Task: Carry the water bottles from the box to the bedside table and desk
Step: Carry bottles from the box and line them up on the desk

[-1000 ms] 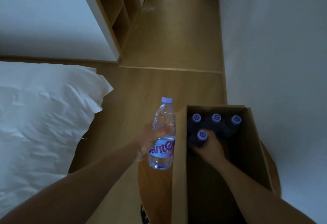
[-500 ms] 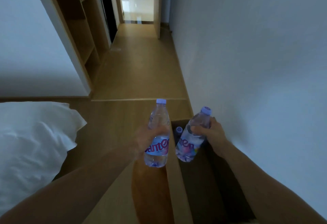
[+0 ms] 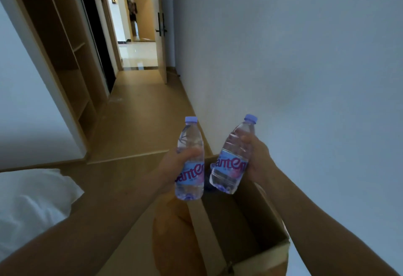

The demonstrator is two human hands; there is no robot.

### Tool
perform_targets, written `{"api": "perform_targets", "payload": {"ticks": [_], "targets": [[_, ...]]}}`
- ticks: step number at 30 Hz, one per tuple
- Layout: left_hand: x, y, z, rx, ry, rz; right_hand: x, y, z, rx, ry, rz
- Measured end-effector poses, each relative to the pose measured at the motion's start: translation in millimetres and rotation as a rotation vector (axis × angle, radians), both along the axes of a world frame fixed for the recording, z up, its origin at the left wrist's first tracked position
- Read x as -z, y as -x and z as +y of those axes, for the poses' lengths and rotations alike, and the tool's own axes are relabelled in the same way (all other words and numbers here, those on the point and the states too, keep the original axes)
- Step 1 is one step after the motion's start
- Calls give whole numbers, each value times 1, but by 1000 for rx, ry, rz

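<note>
Water bottle A: being held upright at lower centre, just above the left wall of the box.
Water bottle B: tilting rightward, hovering over the box.
Left hand: grasping bottle A at its label.
Right hand: gripping bottle B's middle.

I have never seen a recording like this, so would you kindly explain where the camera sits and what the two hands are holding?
There is no machine here: a person wears a wide-angle camera on the head, looking forward and down, so you see their own bare arms. The left hand grips an upright clear plastic water bottle with a pale purple cap; the right hand grips a second, tilted bottle of the same kind. Both are held near the far end of the open brown cardboard box, which appears to rest on a round wooden surface. A white pillow lies at left.
</note>
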State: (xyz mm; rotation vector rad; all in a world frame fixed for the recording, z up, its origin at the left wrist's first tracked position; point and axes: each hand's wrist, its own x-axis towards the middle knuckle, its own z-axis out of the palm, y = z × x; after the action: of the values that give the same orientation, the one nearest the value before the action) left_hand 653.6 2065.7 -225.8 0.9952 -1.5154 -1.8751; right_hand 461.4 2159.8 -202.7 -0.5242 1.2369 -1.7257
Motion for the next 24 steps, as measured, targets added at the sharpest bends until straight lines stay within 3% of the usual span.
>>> {"api": "perform_targets", "payload": {"ticks": [4, 13, 24], "targets": [[-9, 13, 33, 51, 4, 2, -18, 2, 46, 28, 61, 85], [-9, 41, 111, 292, 44, -38, -23, -6, 165, 253, -110, 172], [-16, 59, 192, 743, 129, -7, -33, -65, 287, 705, -223, 206]]}}
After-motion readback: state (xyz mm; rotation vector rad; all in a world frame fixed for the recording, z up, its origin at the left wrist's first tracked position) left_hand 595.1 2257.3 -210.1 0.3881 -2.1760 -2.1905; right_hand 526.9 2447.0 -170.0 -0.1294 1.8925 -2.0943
